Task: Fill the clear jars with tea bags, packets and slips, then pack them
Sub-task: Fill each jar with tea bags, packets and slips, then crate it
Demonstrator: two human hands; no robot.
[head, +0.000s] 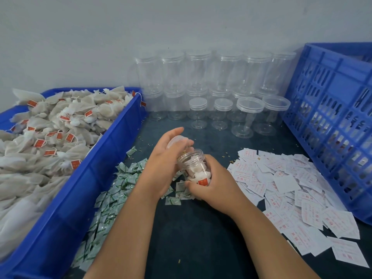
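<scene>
Clear jar point(192, 164) tilts in right hand point(211, 183), lid point(176, 140) in left hand point(166, 160).

The jar point(192, 164) gripped in the right hand point(213, 184) is clear, with white and one red tag point(203, 181) showing through. The lid point(178, 140) in the left hand point(167, 158) is translucent white. Left of the grip, the tray point(66, 208) is solid blue and its tea bags point(50, 127) are off-white with red-orange tags. Just beside the grip, the packets point(120, 184) are white with green print. To the right, the slips point(291, 188) are white with pale red lettering. Beyond them, the crate point(332, 117) is blue, slotted in a grid.
</scene>
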